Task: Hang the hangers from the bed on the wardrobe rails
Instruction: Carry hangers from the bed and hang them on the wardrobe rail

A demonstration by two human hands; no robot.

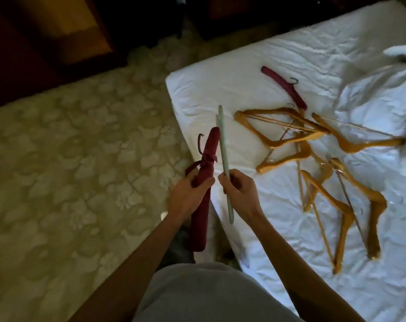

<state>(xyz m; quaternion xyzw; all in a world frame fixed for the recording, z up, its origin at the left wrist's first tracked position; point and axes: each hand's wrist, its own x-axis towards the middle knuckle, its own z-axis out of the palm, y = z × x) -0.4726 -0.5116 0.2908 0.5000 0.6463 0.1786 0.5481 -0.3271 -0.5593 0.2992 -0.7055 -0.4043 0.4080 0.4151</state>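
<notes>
Maroon hanger [203,182] within left fingers [198,183]

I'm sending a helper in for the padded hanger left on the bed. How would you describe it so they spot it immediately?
On the white bed, look past the tangled heap of wooden hangers, toward the far side. The maroon padded hanger lies alone there, its lower end just meeting the heap. It is the only dark red, fabric-covered one on the sheet.

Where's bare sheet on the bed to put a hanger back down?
Free: the near-left corner strip of the bed, between its edge and the maroon hanger; also the near sheet below the wooden hangers. Crowded: the middle, where those overlap, and the rumpled bedding at right. Both hands hold hangers.
</notes>
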